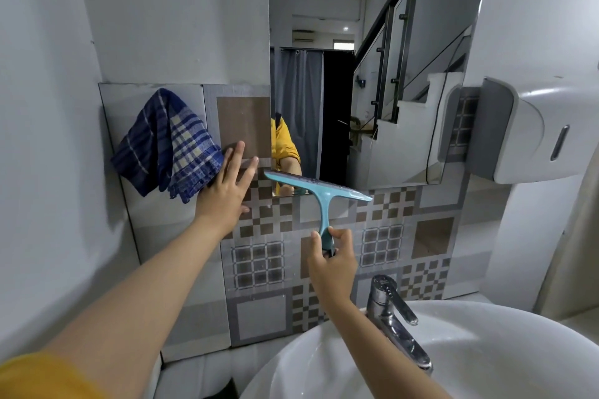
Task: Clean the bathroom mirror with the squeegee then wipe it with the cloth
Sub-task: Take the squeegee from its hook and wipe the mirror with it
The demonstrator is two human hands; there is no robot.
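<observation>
The mirror (366, 52) hangs on the wall above the sink. My right hand (332, 264) grips the handle of a teal squeegee (321, 194), whose blade lies across the mirror's lower left edge, tilted down to the right. A blue plaid cloth (168, 142) hangs on the tiled wall to the left of the mirror. My left hand (227, 188) is flat against the tiles with fingers spread, its edge touching the cloth's lower right corner but not gripping it.
A white sink (470, 363) with a chrome faucet (393, 314) sits at the lower right, just below my right arm. A white and grey dispenser (525, 129) juts from the wall right of the mirror. Patterned tiles (259, 266) cover the wall below.
</observation>
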